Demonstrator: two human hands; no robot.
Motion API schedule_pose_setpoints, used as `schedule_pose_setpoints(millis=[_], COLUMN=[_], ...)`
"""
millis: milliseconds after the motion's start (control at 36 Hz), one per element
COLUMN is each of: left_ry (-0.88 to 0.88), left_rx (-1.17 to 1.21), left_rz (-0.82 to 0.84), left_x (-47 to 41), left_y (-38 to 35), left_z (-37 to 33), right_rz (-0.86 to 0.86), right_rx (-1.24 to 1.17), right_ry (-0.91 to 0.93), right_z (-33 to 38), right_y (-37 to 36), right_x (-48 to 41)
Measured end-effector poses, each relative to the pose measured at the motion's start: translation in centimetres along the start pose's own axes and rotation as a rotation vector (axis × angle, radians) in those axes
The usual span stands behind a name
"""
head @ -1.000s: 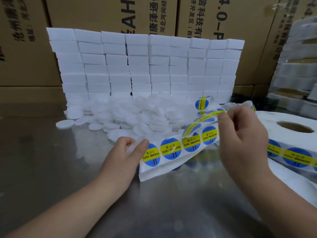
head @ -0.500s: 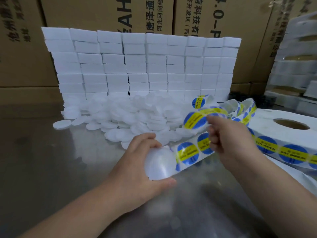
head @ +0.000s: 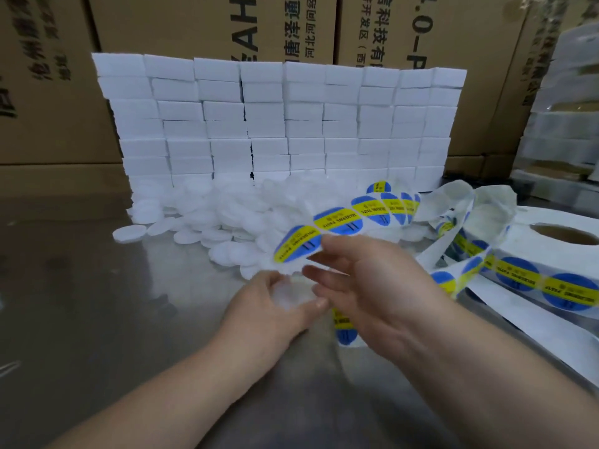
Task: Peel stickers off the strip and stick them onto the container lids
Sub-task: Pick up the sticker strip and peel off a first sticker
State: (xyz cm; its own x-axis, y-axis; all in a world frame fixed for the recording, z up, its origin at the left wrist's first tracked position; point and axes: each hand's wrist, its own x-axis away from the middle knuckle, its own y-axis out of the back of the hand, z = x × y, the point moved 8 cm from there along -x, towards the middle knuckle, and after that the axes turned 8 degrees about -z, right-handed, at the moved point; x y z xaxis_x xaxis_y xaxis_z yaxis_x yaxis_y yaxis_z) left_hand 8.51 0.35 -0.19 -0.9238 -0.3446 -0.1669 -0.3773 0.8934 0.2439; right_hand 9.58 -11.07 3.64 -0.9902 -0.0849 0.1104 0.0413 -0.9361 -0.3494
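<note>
My left hand grips a white round lid low over the metal table. My right hand hovers just right of it, fingers stretched toward the lid, and pinches the strip of blue and yellow stickers at its near end. That strip rises from my right hand and trails back to the right toward the big sticker roll. One sticker shows beneath my right hand. A heap of loose white lids lies behind my hands.
A wall of stacked white blocks stands behind the lid heap, with cardboard boxes behind it. Empty white backing paper curls at the right. The steel table stretches out to the left.
My left hand has carried the lid up and to the right, toward the middle. My right hand has swung in beside it, and the sticker strip has lifted off the table.
</note>
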Motion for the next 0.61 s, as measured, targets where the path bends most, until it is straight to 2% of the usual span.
schedule_pose_setpoints(millis=[56, 167, 194, 306, 417, 500, 611], left_ry=[-0.121, -0.104, -0.094, -0.088, -0.146, -0.156, -0.180], left_rx=[-0.232, -0.247, -0.244, -0.267, -0.235, -0.153, -0.078], left_rz=[-0.174, -0.307, -0.317, -0.348, -0.341, -0.355, -0.387], left_x=[-0.3, -1.3, -1.4, -1.5, -1.0, -1.0, -1.1], left_y=[1.7, 3.6, 3.8, 4.2, 4.0, 4.3, 4.8], left_z=[-0.7, -0.3, -0.1, 0.1, -0.6, -0.9, -0.8], right_rz=[-0.023, -0.016, -0.064, -0.425, -0.694, -0.627, -0.312], right_rx=[0.099, 0.267, 0.316, 0.735, 0.604, 0.467, 0.282], right_ry=[-0.021, -0.060, -0.029, 0.386, 0.577, 0.549, 0.339], right_z=[-0.9, -2.9, -2.4, 5.5, 11.2, 9.7, 2.8], right_y=[1.2, 3.0, 3.6, 7.6, 10.6, 8.9, 4.8], right_x=[0.2, 0.9, 0.6, -3.7, -5.3, -4.8, -4.3])
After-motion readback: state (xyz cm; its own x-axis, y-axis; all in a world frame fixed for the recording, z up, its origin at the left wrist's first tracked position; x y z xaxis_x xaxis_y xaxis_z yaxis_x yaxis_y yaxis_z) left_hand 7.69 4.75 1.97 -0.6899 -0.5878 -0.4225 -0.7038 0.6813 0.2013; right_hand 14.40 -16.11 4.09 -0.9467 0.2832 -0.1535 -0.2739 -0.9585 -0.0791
